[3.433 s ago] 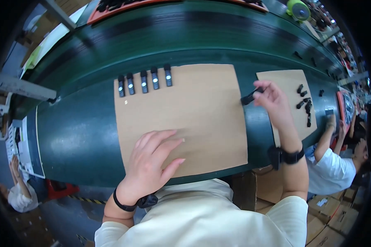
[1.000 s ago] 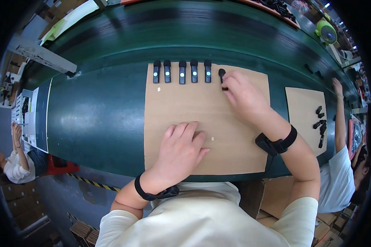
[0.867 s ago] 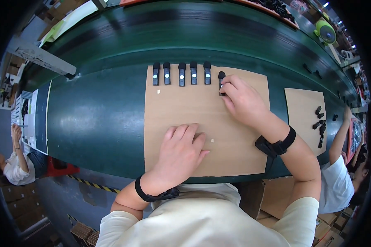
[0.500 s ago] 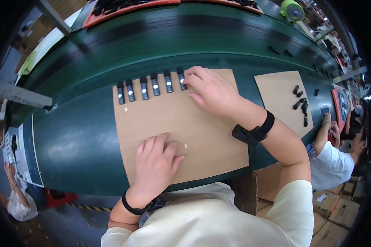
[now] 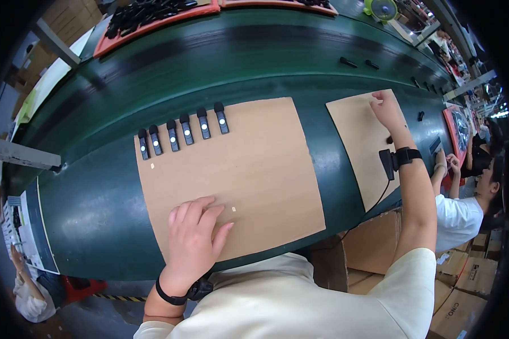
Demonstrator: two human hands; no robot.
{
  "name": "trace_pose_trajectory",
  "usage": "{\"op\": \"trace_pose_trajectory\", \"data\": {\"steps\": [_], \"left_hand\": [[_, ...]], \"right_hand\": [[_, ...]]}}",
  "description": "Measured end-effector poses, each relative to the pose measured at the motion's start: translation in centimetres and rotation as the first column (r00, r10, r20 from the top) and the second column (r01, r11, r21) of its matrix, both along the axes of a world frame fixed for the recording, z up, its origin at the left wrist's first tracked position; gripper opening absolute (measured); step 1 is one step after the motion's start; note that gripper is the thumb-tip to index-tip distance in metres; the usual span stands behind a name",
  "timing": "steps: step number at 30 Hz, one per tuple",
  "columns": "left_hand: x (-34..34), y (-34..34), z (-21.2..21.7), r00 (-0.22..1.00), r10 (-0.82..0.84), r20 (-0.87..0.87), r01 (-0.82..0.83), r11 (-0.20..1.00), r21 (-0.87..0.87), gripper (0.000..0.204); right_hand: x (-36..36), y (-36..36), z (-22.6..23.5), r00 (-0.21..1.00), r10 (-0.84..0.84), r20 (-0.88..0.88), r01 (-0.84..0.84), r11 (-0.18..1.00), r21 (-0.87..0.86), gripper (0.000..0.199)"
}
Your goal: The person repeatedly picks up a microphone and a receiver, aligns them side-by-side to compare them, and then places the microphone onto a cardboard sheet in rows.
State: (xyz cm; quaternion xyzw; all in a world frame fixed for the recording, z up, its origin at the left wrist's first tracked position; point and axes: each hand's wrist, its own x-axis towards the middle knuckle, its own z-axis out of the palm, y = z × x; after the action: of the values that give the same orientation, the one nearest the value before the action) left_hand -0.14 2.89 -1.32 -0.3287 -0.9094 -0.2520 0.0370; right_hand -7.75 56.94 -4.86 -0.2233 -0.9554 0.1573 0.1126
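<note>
Several small black microphones [image 5: 187,129] with foam tips and a white round spot stand in a slanting row along the far left edge of the large cardboard sheet [image 5: 254,169]. My left hand [image 5: 192,234] lies on the near part of that sheet, fingers loosely spread and holding nothing. Over the smaller cardboard sheet [image 5: 353,135] at right is my right hand [image 5: 388,112], its fingers bent but apart, with nothing visible in them. A small black piece [image 5: 389,140] shows beside its wrist; the hand and forearm hide most of the pieces there.
Orange trays [image 5: 158,25] heaped with black parts stand beyond the green work surface [image 5: 96,209]. Loose black pieces [image 5: 348,62] lie on its far strip. A co-worker [image 5: 461,212] sits at the right, another person [image 5: 31,294] at the left. Cardboard boxes [image 5: 373,243] are below the edge.
My right hand has left the last microphone in the row and moved right to the smaller cardboard sheet. My left hand stays on the large sheet. The whole view has shifted somewhat.
</note>
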Motion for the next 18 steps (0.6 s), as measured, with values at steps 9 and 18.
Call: {"op": "trace_pose_trajectory", "data": {"steps": [9,18], "left_hand": [[0.2,0.3,0.6,0.999,0.018,0.030,-0.020,0.998,0.064,0.027],[0.5,-0.2,1.1,0.993,0.103,0.054,-0.109,0.985,0.132,0.020]], "right_hand": [[-9.9,1.6,-1.9,0.998,-0.005,0.060,-0.007,0.981,0.195,0.040],[-13.8,0.0,-2.4,0.986,-0.069,0.155,0.010,0.937,0.350,0.035]]}}
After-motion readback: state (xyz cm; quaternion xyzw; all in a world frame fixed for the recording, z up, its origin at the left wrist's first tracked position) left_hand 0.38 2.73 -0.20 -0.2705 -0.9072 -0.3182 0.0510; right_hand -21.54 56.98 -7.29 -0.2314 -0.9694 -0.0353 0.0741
